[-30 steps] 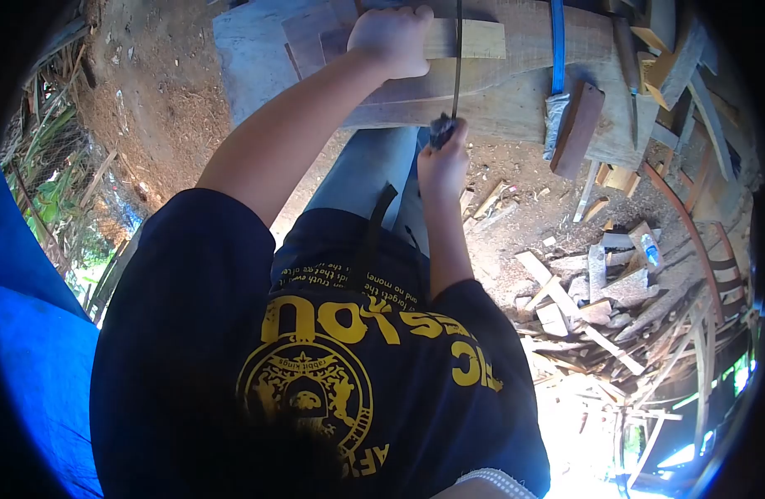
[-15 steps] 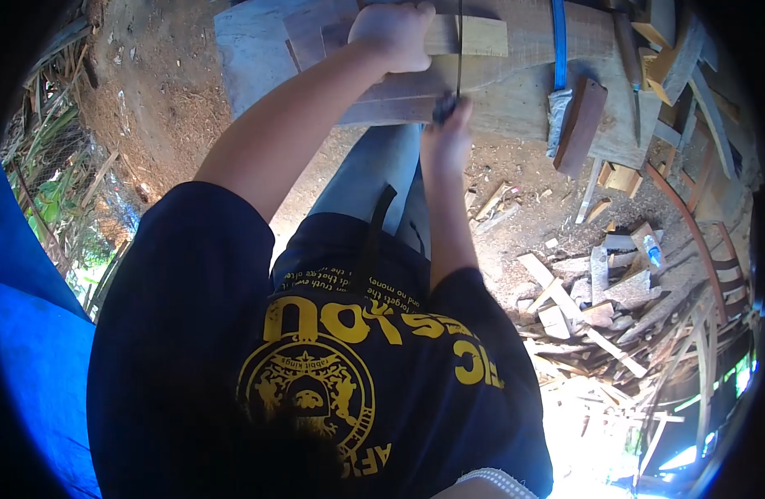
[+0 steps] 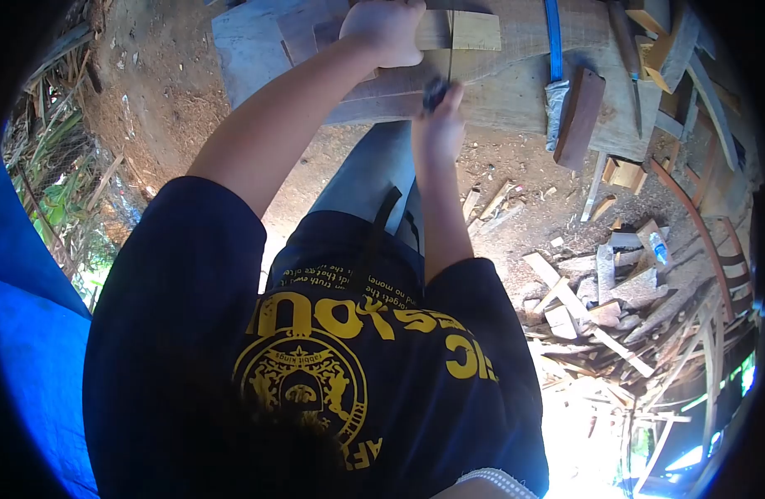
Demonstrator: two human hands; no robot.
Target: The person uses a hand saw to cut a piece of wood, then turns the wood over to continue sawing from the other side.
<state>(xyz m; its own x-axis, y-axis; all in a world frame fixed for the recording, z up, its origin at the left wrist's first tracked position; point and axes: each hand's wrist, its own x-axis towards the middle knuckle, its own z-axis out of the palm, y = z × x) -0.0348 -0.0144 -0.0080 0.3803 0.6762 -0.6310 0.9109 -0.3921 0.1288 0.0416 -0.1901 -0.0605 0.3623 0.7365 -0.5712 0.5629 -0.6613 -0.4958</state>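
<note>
My left hand (image 3: 384,35) is closed on a small pale wooden block (image 3: 476,31), pressing it down on the workbench (image 3: 507,96) near the top of the view. In my right hand (image 3: 438,126) is the dark handle of a saw (image 3: 451,54), gripped just off the bench's near edge. The saw's thin blade shows almost edge-on and runs away from me across the block, to the right of my left hand. Thin wooden boards (image 3: 303,37) lie under and beside my left forearm.
Right on the bench are a blue strip-like tool with a wrapped handle (image 3: 555,108), a reddish wooden block (image 3: 580,121) and a pointed tool (image 3: 634,100). Wood offcuts (image 3: 603,287) and a small bottle (image 3: 658,248) litter the ground at right. Blue sheeting (image 3: 33,349) hangs at left.
My right hand has pushed the saw slightly forward, away from my body. My left hand stays on the block, and the whole view has shifted a little.
</note>
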